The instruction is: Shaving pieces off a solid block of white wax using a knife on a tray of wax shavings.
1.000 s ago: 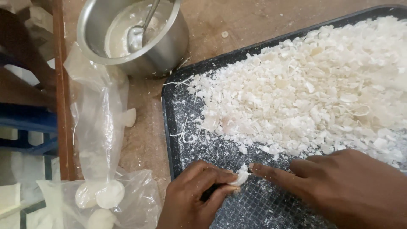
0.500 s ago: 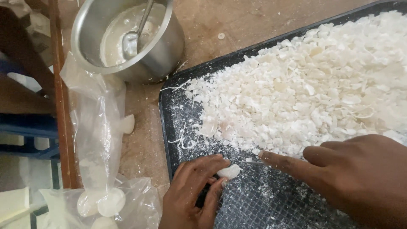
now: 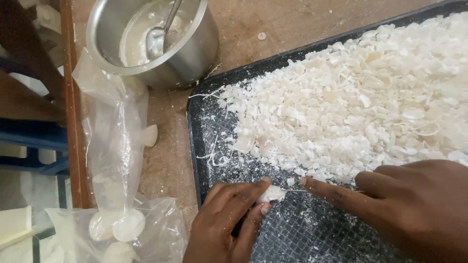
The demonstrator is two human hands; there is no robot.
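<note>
Seen from the head camera, looking straight down: a small white piece (image 3: pixel 272 194) is pinched between the thumb and fingertips of the left hand (image 3: pixel 229 224), low in the frame, just above the near part of a dark tray (image 3: pixel 202 146). The piece is pale, chalky and irregular, with a rough broken edge on the side facing the right hand; its far end is hidden by the fingers. The left fingers are curled closed around it.

The right hand (image 3: pixel 414 209) is seen entering from the lower right. Its forefinger is stretched out toward the piece, the fingertip just beside it, and a thin pale sliver is seen running between fingertip and piece. The remaining fingers are folded back; whether anything is gripped in them cannot be told.

The tray's textured black surface is dusted with white powder and stray shreds. A broad heap of white flakes (image 3: pixel 360 102) is spread over its upper right part, near the hands but apart from them.

To the upper left, a steel pot (image 3: pixel 195 53) with a spoon (image 3: pixel 158 34) resting in pale liquid is set on the brown tabletop (image 3: pixel 253 34). At the left, a clear plastic bag (image 3: pixel 114 146) holding round white discs (image 3: pixel 127 225) is laid beside the tray.
</note>
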